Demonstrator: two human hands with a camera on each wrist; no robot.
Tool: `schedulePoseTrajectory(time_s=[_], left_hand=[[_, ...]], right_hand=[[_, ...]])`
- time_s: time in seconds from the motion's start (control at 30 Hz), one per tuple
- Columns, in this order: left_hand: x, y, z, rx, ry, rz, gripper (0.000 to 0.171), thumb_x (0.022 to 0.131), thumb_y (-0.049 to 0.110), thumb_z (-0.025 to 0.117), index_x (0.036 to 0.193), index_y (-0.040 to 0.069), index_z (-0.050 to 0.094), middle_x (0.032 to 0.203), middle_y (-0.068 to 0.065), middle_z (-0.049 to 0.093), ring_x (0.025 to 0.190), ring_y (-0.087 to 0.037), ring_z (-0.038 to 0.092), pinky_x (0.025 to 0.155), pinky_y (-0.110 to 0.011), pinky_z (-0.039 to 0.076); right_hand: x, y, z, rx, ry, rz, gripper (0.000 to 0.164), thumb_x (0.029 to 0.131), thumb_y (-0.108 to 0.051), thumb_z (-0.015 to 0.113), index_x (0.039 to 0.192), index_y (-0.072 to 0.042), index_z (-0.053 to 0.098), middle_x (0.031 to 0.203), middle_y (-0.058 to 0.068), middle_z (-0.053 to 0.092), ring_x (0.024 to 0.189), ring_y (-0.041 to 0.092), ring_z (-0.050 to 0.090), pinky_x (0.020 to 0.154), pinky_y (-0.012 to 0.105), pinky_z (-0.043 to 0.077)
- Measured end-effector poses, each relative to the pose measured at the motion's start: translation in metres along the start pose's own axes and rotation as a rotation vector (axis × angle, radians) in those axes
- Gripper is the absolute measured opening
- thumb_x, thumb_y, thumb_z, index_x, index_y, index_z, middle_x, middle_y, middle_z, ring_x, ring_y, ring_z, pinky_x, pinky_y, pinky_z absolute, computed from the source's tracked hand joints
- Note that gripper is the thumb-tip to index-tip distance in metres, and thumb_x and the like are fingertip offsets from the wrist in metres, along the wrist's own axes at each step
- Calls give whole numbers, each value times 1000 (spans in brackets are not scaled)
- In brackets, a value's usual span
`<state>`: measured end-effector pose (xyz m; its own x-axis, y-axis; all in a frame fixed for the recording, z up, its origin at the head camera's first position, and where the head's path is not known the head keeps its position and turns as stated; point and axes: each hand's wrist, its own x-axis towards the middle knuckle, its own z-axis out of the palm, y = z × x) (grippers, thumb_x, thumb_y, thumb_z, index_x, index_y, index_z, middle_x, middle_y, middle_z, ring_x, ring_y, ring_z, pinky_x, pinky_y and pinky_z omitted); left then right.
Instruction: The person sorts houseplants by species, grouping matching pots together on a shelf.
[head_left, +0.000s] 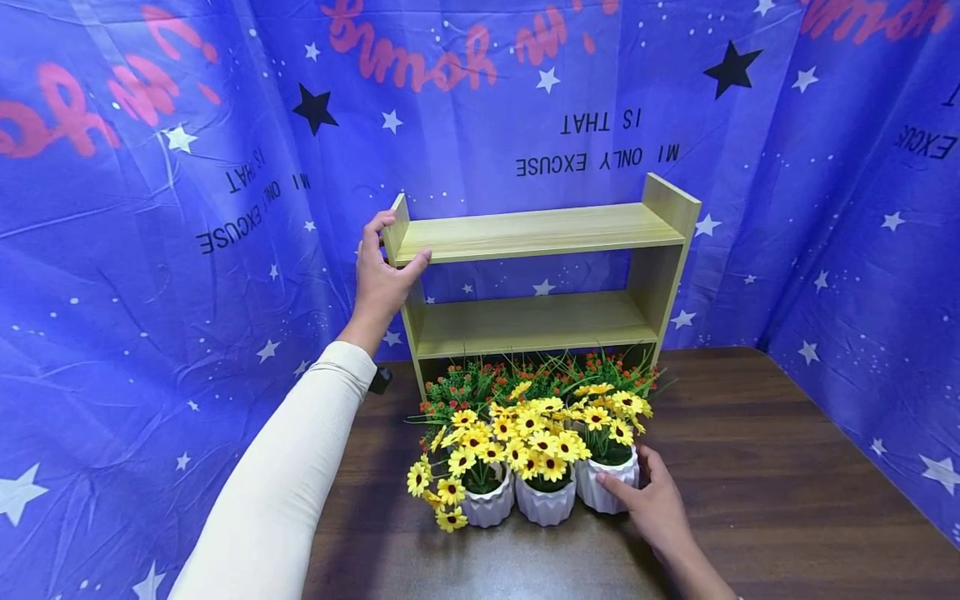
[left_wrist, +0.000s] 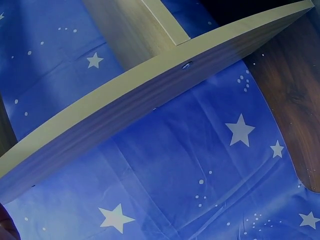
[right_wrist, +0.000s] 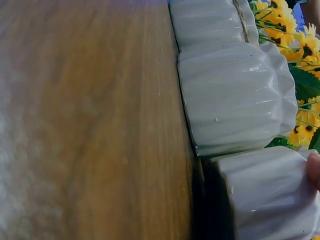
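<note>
A light wooden shelf unit (head_left: 536, 321) stands on the table against the curtain. My left hand (head_left: 382, 275) grips its upper left corner, fingers outside the side panel (left_wrist: 145, 82) and thumb by the top shelf's front edge. In the head view, three white ribbed pots of yellow daisies stand in a row before the unit. The right pot (head_left: 609, 483) is held by my right hand (head_left: 660, 504), thumb at its front and fingers at its right side. In the right wrist view a dark gap shows under this pot (right_wrist: 272, 195). The middle pot (right_wrist: 235, 97) stands beside it.
Behind the daisies, red-flowered green plants (head_left: 468, 387) fill the space before the lowest part of the unit. A blue star-printed curtain (head_left: 480, 125) surrounds the brown wooden table (head_left: 787, 483). A small black object (head_left: 381, 381) shows beside the left sleeve.
</note>
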<state>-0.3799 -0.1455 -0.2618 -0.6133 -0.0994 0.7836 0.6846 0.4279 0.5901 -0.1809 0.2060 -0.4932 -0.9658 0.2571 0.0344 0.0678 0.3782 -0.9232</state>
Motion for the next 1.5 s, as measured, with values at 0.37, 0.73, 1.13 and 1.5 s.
schedulePoseTrajectory(time_s=[0.37,0.73,1.13,1.5], left_hand=[[0,0,-1,2,-10,3,66,78,14,83,132,6,46,148,-2,47,123,-25,46,100,-41,37],[0,0,-3,22,-9,-1,66,78,18,83,132,7,46,147,2,47,123,-25,45,101,-45,36],[0,-4,-1,31,-10,3,63,78,19,83,130,11,47,146,4,49,123,-24,45,101,-39,35],[0,-5,-1,34,-7,20,64,78,18,83,130,9,47,147,2,48,124,-26,45,103,-41,34]], right_hand=[[1,-3,0,-26,-20,-9,88,82,-31,81,146,6,33,143,32,44,132,45,40,109,57,28],[-2,-11,-4,8,47,0,88,82,-33,81,147,4,34,139,30,47,127,41,45,105,54,35],[-4,-52,-27,10,155,-66,85,83,-36,81,147,-1,37,140,27,47,131,38,40,108,58,26],[13,-104,-49,73,249,-228,78,85,-26,79,150,-7,39,136,17,51,121,26,48,86,17,44]])
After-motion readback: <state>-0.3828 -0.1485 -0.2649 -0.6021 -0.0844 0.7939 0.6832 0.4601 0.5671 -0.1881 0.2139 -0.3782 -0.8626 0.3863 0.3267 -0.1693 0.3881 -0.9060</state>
